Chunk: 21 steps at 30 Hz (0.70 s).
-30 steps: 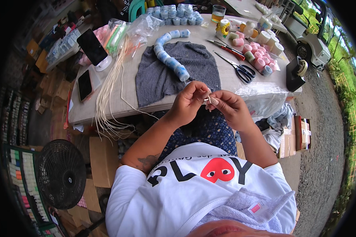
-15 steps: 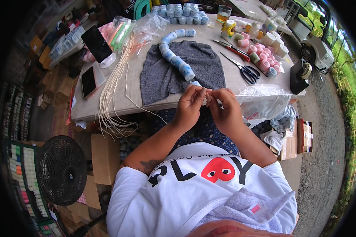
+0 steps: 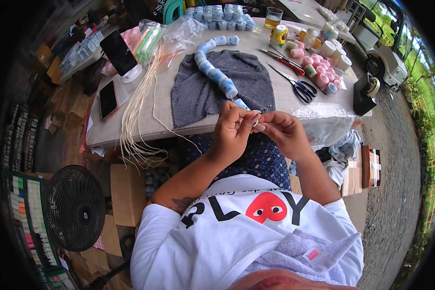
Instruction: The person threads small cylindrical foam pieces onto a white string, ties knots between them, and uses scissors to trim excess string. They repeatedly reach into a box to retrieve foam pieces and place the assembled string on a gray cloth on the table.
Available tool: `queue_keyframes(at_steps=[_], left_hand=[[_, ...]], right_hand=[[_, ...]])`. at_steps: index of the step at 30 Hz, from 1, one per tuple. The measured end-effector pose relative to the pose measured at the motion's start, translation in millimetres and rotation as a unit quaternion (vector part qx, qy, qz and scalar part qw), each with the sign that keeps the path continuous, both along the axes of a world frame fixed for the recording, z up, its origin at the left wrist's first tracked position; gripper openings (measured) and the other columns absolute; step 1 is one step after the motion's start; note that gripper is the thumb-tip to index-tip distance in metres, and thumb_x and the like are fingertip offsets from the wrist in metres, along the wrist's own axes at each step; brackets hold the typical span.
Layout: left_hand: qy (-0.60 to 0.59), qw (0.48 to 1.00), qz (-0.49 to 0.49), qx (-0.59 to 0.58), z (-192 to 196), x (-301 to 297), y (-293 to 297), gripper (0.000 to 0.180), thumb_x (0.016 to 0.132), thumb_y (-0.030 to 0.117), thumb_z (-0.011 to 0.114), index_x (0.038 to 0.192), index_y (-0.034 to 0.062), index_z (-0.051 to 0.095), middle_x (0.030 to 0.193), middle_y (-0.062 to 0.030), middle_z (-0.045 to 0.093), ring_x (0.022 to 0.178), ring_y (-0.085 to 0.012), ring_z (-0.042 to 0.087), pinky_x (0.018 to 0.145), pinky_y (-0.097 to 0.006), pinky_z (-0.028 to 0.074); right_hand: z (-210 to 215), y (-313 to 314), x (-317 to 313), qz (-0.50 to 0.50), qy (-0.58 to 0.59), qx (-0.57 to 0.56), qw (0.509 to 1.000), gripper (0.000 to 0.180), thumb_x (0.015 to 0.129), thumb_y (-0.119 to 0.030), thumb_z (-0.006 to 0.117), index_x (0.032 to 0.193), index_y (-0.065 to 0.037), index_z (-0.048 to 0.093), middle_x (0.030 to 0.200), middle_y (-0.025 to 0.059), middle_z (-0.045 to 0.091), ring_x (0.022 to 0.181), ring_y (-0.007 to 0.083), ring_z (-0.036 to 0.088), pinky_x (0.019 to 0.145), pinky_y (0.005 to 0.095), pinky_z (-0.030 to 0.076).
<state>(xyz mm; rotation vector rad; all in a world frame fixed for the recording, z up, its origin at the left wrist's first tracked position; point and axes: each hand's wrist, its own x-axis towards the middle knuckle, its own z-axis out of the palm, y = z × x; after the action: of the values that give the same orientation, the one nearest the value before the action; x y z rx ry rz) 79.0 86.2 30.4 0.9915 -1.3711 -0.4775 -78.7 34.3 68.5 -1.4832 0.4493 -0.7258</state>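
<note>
A curved string of blue-and-white cylinders (image 3: 216,76) lies across a dark grey towel (image 3: 188,94), its near end close to my hands. Past the fingers of my left hand (image 3: 233,133) sticks out another blue-and-white cylinder (image 3: 240,103), with a short bit of cord between it and the string. My left hand is closed around this piece, most of which the fingers hide. Thumb and forefinger of my right hand (image 3: 291,133) pinch against the left fingertips, on a thin white cord (image 3: 255,123) that barely shows.
Scissors (image 3: 297,86) and red-handled pliers (image 3: 290,63) lie right of the towel, before pink rolls (image 3: 324,72) and a tape dispenser (image 3: 365,96). On the left are loose white cords (image 3: 135,111), a phone (image 3: 108,100) and a tablet on a stand (image 3: 118,54). A glass (image 3: 273,17) stands behind.
Both hands have come slightly nearer to me, and the right hand has shifted right and turned. More of the cylinder at my left hand shows now. The string on the towel stays put.
</note>
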Motion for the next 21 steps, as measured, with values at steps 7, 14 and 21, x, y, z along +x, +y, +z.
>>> queue_keyframes(at_steps=[7,14,21], left_hand=[[-0.156,0.972,0.132,-0.113,14.1,2.8,-3.2,0.009,0.089,0.008,0.062,0.083,0.0019,0.060,0.076,-0.0056,0.048,0.060,-0.0146,0.047,0.053,-0.027,0.039],[-0.155,0.981,0.106,-0.049,14.3,6.7,-7.1,0.012,0.089,0.011,0.061,0.081,0.0023,0.059,0.072,-0.0060,0.048,0.059,-0.0156,0.045,0.054,-0.029,0.038],[-0.100,0.991,0.086,0.011,9.9,11.7,-2.8,0.013,0.090,0.011,0.061,0.082,0.0012,0.058,0.073,-0.0060,0.048,0.060,-0.0155,0.046,0.055,-0.028,0.038]], right_hand=[[4.1,-5.5,8.6,-0.144,0.066,-0.441,0.883,0.017,0.069,0.000,0.068,0.083,-0.005,0.061,0.077,0.0084,0.061,0.072,0.0254,0.060,0.079,0.0355,0.046],[-6.4,-12.4,7.6,-0.247,0.068,-0.519,0.816,0.018,0.066,0.000,0.069,0.080,-0.006,0.059,0.076,0.0068,0.061,0.073,0.0262,0.060,0.080,0.0371,0.046],[7.6,-2.2,3.3,-0.183,0.073,-0.336,0.921,0.021,0.072,-0.003,0.069,0.092,-0.002,0.063,0.080,0.0096,0.062,0.080,0.0288,0.061,0.078,0.0339,0.048]])
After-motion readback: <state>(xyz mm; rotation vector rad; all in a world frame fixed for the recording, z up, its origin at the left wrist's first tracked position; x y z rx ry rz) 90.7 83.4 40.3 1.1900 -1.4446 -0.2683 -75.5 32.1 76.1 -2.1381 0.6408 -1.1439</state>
